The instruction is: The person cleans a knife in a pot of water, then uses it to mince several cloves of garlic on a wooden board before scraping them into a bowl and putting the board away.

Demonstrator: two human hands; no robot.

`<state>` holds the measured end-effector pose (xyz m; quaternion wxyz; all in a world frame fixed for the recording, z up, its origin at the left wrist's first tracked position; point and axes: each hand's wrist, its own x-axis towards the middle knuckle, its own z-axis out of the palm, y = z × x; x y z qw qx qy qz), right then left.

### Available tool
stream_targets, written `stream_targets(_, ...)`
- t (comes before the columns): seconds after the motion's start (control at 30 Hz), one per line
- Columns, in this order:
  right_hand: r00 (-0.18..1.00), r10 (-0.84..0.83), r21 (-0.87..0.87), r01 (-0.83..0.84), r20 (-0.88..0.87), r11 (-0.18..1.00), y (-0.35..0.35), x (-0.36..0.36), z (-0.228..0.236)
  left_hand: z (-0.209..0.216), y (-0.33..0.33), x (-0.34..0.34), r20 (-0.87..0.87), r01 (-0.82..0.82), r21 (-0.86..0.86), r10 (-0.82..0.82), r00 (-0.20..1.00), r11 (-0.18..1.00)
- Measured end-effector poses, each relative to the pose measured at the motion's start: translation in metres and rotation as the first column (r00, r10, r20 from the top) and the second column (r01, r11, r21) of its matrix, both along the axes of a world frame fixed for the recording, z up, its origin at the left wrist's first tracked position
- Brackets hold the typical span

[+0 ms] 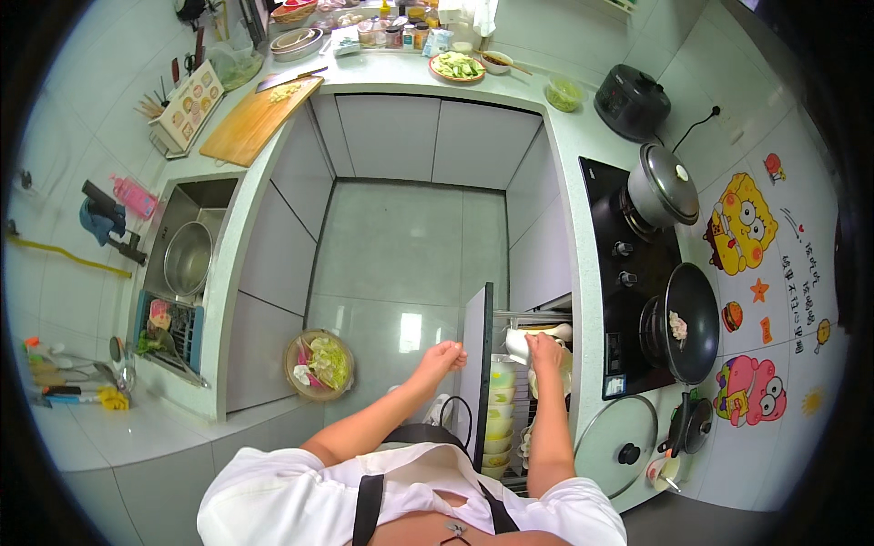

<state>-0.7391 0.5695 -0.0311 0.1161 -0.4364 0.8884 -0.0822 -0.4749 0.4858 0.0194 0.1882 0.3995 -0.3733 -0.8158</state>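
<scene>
My right hand (546, 351) reaches into an open drawer with its fingers closed on a white ceramic spoon (517, 345). More white pieces lie at the drawer's far end, partly covered by the hand. Stacked bowls (500, 411) with green and yellow patterns fill the drawer's left side, close to my right forearm. My left hand (443, 358) is curled closed just left of the drawer front (475, 364), with nothing visible in it.
On the right, a wok (692, 323) with pale meat and a lidded pot (663, 186) stand on the black hob (628, 273). A glass lid (619, 441) lies nearer. A basin of vegetable scraps (319, 365) sits on the floor at left. A cutting board (259, 123) holds a knife.
</scene>
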Motion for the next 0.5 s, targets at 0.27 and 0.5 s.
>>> stream_targets(0.27, 0.714, -0.155, -0.460, 0.584, 0.682, 0.669, 0.063, 0.060, 0.126, 0.032, 0.004, -0.033, 0.007, 0.035, -0.051, -0.035, 0.999, 0.998)
stream_targets(0.5, 0.858, 0.126, -0.702, 0.313, 0.498, 0.640, 0.054, 0.049, 0.147, 0.050, -0.012, -0.064, -0.120, -0.022, -0.126, 0.007, 0.993, 0.992)
